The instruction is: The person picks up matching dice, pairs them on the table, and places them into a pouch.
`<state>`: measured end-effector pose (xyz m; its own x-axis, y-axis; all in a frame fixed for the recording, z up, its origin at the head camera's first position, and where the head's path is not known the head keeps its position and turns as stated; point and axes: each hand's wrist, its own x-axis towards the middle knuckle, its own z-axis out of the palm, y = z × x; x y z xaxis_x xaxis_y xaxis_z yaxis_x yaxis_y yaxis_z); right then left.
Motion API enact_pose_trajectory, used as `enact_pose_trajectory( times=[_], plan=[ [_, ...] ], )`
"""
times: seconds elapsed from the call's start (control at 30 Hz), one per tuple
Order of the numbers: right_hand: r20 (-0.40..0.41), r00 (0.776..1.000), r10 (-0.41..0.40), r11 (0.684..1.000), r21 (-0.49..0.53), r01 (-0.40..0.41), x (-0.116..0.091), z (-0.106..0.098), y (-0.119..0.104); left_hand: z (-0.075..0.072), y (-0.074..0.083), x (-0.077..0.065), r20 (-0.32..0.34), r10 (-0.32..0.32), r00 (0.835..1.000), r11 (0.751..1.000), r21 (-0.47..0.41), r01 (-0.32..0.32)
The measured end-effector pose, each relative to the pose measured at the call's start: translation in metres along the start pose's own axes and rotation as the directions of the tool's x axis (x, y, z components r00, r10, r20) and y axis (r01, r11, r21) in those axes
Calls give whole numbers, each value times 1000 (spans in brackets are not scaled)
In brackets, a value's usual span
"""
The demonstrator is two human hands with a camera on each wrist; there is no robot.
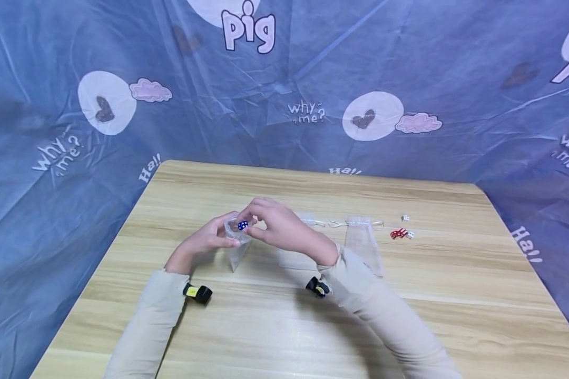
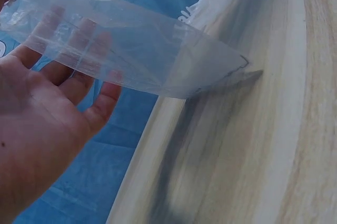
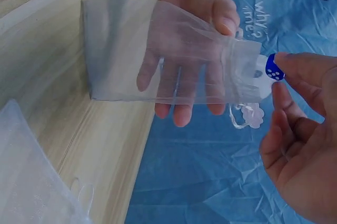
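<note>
My left hand (image 1: 206, 237) holds a sheer white drawstring pouch (image 1: 238, 253) near its mouth, thumb in front and fingers behind the mesh. The right wrist view shows those fingers through the pouch (image 3: 121, 50), whose flat bottom end points toward the table. No die shows inside its lower part. Between thumb and fingertips, my right hand (image 1: 284, 229) pinches a blue die (image 1: 243, 225) with white dots. That die (image 3: 274, 67) is right at the pouch's opening. The left wrist view has the pouch (image 2: 137, 45) lying across the spread fingers, its lower corner close over the wood.
Two more sheer pouches lie flat on the wooden table (image 1: 275, 326): one pouch (image 1: 296, 259) partly under my right forearm, another pouch (image 1: 362, 242) right of it. Farther right sit several red dice (image 1: 398, 233), a white die (image 1: 411, 235) beside them and another white die (image 1: 405, 218) behind.
</note>
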<state>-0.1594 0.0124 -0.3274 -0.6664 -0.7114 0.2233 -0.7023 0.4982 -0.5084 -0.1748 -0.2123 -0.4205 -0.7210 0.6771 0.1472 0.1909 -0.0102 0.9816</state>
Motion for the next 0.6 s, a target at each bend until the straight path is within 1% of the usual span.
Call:
enact_pose_trajectory(
  times=[0.13,0.27,0.37,0.47,0.6],
  plan=[
    [-1,1000,20,999,-44,-20,3,3,-1,0,-1,-1,6,0,1000,1000,-1,0],
    [1,1000,28,998,-51,-28,5,5,0,0,0,-2,-4,-17,1000,1000,-17,17],
    [1,1000,30,999,-45,-30,5,5,2,0,-1,-1,-11,-12,1000,1000,-24,12],
    [-5,1000,28,1000,6,-28,1,3,3,0,-2,0,-17,-11,1000,1000,-21,11],
    [-5,1000,22,992,127,-21,-11,-2,8,-1,-2,0,-22,-29,999,999,-37,28]
  ],
)
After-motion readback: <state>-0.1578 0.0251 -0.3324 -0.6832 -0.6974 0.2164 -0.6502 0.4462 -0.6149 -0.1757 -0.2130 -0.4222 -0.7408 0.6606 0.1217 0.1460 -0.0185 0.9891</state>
